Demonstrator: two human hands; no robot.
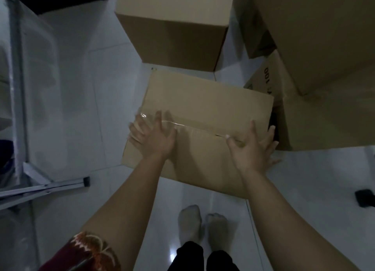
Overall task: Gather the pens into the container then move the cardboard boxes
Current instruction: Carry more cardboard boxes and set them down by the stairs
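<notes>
the only print i can read is "100", in dark digits running sideways down the flap of the cardboard box (273,77) at my right. a small dark mark sits just below it, too blurred to read. the box (203,112) under my palms shows no print.

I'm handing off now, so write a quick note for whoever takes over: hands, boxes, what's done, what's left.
Left hand: open, palm flat on the left top of the taped brown cardboard box on the white tiled floor.
Right hand: open, spread over the box's right edge. No firm grip yet.
A second closed brown box stands behind; a larger cardboard stack is at right.
Pens and container: not in view, so cannot confirm.
Left: lift and move the boxes.
</notes>
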